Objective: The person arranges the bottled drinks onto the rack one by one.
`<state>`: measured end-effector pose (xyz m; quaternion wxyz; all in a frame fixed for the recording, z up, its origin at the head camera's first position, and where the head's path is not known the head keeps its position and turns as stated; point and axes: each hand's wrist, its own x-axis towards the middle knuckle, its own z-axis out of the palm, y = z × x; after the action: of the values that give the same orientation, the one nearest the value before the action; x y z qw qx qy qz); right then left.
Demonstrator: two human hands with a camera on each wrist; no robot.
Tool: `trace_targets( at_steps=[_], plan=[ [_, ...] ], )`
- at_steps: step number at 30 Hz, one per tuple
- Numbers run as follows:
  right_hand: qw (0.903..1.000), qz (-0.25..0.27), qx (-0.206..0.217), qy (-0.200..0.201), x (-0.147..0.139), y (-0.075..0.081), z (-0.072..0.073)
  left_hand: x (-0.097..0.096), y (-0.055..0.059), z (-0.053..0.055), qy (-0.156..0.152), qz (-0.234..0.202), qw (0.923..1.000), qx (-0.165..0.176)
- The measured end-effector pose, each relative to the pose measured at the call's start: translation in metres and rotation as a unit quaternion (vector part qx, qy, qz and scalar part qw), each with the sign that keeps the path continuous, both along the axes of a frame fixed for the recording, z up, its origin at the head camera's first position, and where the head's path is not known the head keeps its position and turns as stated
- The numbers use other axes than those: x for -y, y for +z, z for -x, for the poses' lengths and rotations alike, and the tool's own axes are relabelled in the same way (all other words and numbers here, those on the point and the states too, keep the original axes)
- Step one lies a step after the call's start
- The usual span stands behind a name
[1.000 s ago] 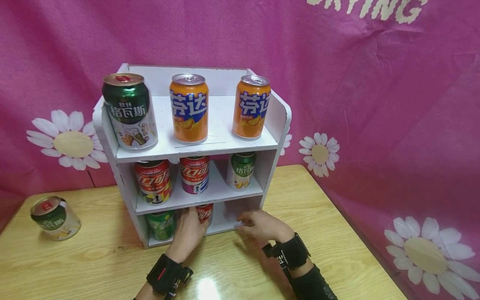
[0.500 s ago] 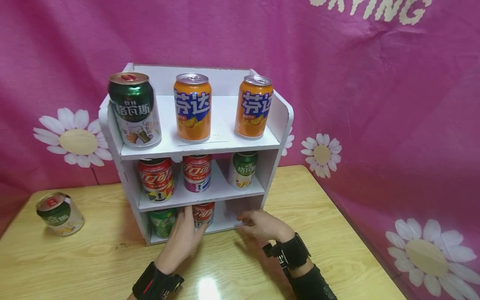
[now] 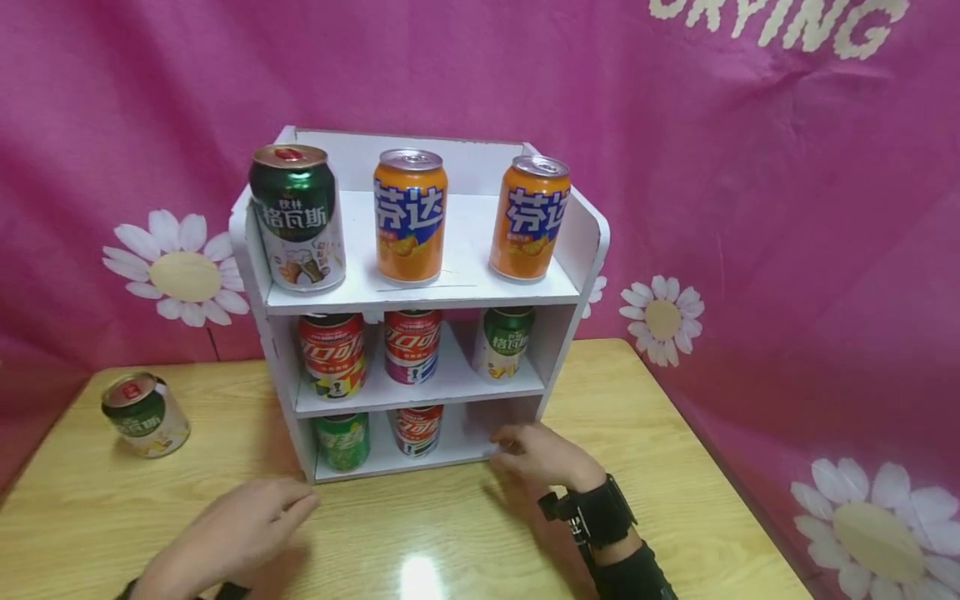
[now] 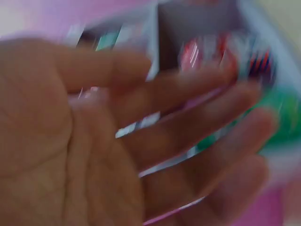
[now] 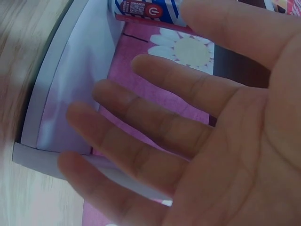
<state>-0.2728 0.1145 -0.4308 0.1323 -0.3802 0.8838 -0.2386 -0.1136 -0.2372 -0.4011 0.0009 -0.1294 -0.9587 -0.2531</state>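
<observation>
My left hand (image 3: pixel 243 529) hovers over the table in front of the shelf's left side and holds nothing. In the blurred left wrist view its fingers (image 4: pixel 188 136) are extended and spread. My right hand (image 3: pixel 547 456) is at the right end of the bottom shelf, also without anything in it; the right wrist view shows its fingers (image 5: pixel 155 122) apart and nearly straight. On that bottom level stand a green can (image 3: pixel 344 442) and a red cola can (image 3: pixel 418 431). A green-and-white drink can (image 3: pixel 146 415) stands on the table at the left.
The white three-level shelf (image 3: pixel 427 296) stands before a pink cloth (image 3: pixel 750 208). Its middle level has two red cans (image 3: pixel 333 356) and a green-and-white can (image 3: pixel 504 343). On top are another green-and-white can (image 3: pixel 297 218) and two orange soda cans (image 3: pixel 410 217). Wooden table (image 3: pixel 637 508) lies around it.
My left hand has withdrawn from the red cola can on the bottom shelf, moving left and nearer to me. The right hand stays by the shelf. The head view has shifted slightly left.
</observation>
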Motion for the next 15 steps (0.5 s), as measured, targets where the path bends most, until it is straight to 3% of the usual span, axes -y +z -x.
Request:
trace_targets(
  at_steps=[3, 5, 7, 10, 11, 12, 15],
  plan=[
    [1.0000, 0.000, 0.000, -0.006, -0.002, 0.000, 0.000, 0.041, 0.013, 0.008, 0.045, 0.037, 0.9981, 0.021],
    [0.9999, -0.001, 0.000, -0.011, -0.004, 0.001, 0.000, 0.067, 0.017, 0.018, 0.104, 0.052, 0.9928, -0.029],
    [0.9999, -0.001, 0.001, -0.015, -0.006, 0.001, -0.001, 0.090, 0.016, 0.027, 0.184, 0.056, 0.9777, -0.083],
    [0.9999, 0.002, -0.001, -0.014, -0.006, 0.001, -0.002, 0.115, 0.008, 0.038, 0.297, 0.037, 0.9453, -0.129],
    [0.9999, 0.003, -0.001, -0.013, -0.006, 0.001, -0.002, 0.122, 0.005, 0.041, 0.328, 0.030, 0.9347, -0.133],
    [0.9999, 0.005, 0.000, -0.012, -0.005, 0.001, -0.002, 0.128, 0.002, 0.043, 0.360, 0.028, 0.9252, -0.116],
    [1.0000, 0.005, 0.001, -0.005, -0.001, 0.002, -0.002, 0.143, -0.005, 0.048, 0.405, 0.009, 0.9113, -0.075]
  ],
)
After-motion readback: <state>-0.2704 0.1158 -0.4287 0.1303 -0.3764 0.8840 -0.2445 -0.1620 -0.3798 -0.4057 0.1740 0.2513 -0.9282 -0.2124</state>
